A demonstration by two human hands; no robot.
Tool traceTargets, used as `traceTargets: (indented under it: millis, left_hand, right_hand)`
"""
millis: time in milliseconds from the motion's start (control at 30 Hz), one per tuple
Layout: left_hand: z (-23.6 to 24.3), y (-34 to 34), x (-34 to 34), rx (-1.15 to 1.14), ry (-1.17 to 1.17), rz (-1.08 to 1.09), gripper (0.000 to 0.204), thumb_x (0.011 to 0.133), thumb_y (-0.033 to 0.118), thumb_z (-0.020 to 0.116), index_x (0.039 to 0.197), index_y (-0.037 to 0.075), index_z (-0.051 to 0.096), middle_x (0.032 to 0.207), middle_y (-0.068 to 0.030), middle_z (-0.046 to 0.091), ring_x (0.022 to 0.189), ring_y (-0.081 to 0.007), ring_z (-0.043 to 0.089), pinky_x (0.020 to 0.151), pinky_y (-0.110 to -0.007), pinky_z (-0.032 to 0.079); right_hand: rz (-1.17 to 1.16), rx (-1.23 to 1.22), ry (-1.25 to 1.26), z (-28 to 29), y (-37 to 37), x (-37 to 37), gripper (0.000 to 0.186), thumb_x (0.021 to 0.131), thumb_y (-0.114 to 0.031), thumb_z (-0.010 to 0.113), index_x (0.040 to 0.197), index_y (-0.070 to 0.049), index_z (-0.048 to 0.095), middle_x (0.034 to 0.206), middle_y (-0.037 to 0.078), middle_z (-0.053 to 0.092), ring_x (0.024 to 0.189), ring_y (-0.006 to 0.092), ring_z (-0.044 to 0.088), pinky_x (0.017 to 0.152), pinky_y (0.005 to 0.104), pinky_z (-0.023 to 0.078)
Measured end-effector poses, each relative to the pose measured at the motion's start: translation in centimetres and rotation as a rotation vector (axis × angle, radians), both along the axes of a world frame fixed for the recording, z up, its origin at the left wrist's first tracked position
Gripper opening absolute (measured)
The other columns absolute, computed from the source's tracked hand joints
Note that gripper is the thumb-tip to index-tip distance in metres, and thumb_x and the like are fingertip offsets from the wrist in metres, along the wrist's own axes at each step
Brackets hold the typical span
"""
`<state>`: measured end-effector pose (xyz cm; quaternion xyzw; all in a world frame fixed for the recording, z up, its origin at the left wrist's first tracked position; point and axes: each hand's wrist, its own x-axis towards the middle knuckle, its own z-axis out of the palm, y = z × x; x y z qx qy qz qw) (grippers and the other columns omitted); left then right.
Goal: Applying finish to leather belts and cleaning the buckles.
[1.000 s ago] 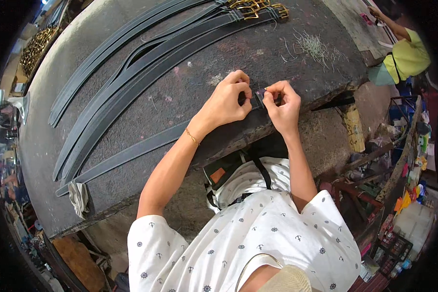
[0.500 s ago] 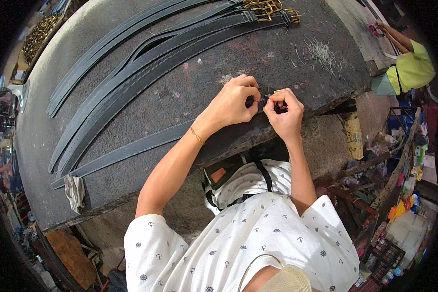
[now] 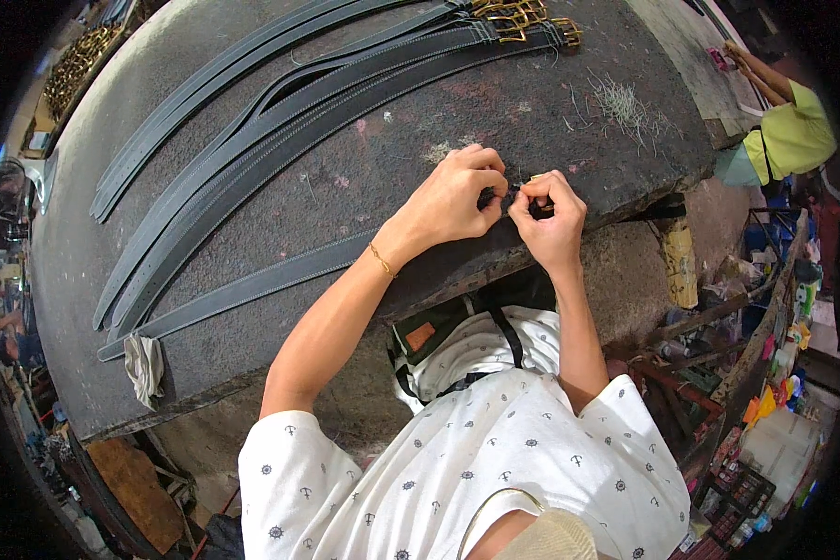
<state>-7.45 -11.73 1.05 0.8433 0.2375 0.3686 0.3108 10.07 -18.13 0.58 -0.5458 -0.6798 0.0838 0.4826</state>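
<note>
Where the near end of a dark grey leather belt [image 3: 252, 287] reaches the front edge of the worktable [image 3: 364, 177], both hands meet over it: the left hand [image 3: 455, 198] has its fingers curled down and pinched on the belt's end, and the right hand [image 3: 546, 217] pinches the same spot from the other side, thumb and forefinger pressed together on a small piece that is too hidden by the fingers to make out. The two hands touch at the fingertips. The belt runs from there to the left across the dark, scuffed tabletop, its far end lying just beside a crumpled grey rag [image 3: 144, 366] near the table's left edge. A thin gold bracelet [image 3: 381, 260] sits on the left wrist. Farther back on the table a row of finished dark belts [image 3: 280, 112] lies side by side in long curves, their brass buckles [image 3: 518, 17] gathered at the upper right. A small scatter of pale thread scraps [image 3: 618, 101] lies to the right of them, well apart from the hands. Beyond the table's right corner another person in a yellow-green shirt [image 3: 793, 135] is bent over a separate surface.
</note>
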Motion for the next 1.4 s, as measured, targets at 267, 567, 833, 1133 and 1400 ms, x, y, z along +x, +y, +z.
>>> traceTargets:
  millis: [267,567,833,1133,1400]
  left_hand:
    - [0.7,0.7,-0.3,-0.156,-0.061,0.07,0.011,0.072,0.003,0.068,0.082,-0.001,0.067,0.096,-0.014,0.063,0.091,-0.0319,0.063,0.082,-0.038,0.052]
    - [0.8,3.8,2.9,-0.044,0.032,0.106,0.01,0.091,0.005,0.061,0.093,-0.004,0.061,0.098,-0.0138,0.06,0.09,-0.0282,0.061,0.081,-0.038,0.05]
    - [2.6,12.2,19.9,0.252,0.294,-0.018,0.02,0.091,0.009,0.056,0.105,-0.002,0.065,0.104,-0.0217,0.064,0.099,-0.0402,0.062,0.087,-0.047,0.05]
    - [3.4,10.5,10.2,0.241,0.086,0.137,0.017,0.088,0.004,0.061,0.102,0.001,0.071,0.099,-0.0177,0.069,0.092,-0.0329,0.068,0.084,-0.038,0.054]
    - [1.6,-5.7,0.6,0.204,0.256,0.271,0.018,0.083,0.006,0.071,0.1,0.001,0.071,0.104,-0.0134,0.065,0.099,-0.0317,0.062,0.087,-0.041,0.051]
  right_hand:
    - [0.014,-0.033,0.53,-1.6,-0.1,1.0,0.014,0.08,0.006,0.07,0.084,-0.001,0.058,0.083,0.004,0.06,0.07,0.0077,0.052,0.063,0.0224,0.045]
    - [-0.074,0.085,1.149,-0.4,-1.4,10.7,0.006,0.094,-0.004,0.064,0.1,-0.003,0.063,0.087,0.002,0.06,0.067,0.0072,0.052,0.057,0.0268,0.044]
    - [-0.231,0.095,0.979,0.4,-5.5,12.5,0.007,0.096,-0.008,0.064,0.1,-0.003,0.061,0.083,0.0,0.056,0.063,0.0066,0.05,0.055,0.0264,0.045]
    - [-0.215,0.04,0.871,-1.3,-6.6,13.7,0.019,0.094,-0.012,0.068,0.109,0.0,0.066,0.086,0.003,0.065,0.066,0.0086,0.058,0.054,0.0256,0.05]
    - [-0.214,-0.147,0.906,-2.0,-5.1,11.0,0.02,0.093,-0.009,0.069,0.109,0.002,0.067,0.087,0.005,0.066,0.071,0.0099,0.063,0.06,0.0251,0.056]
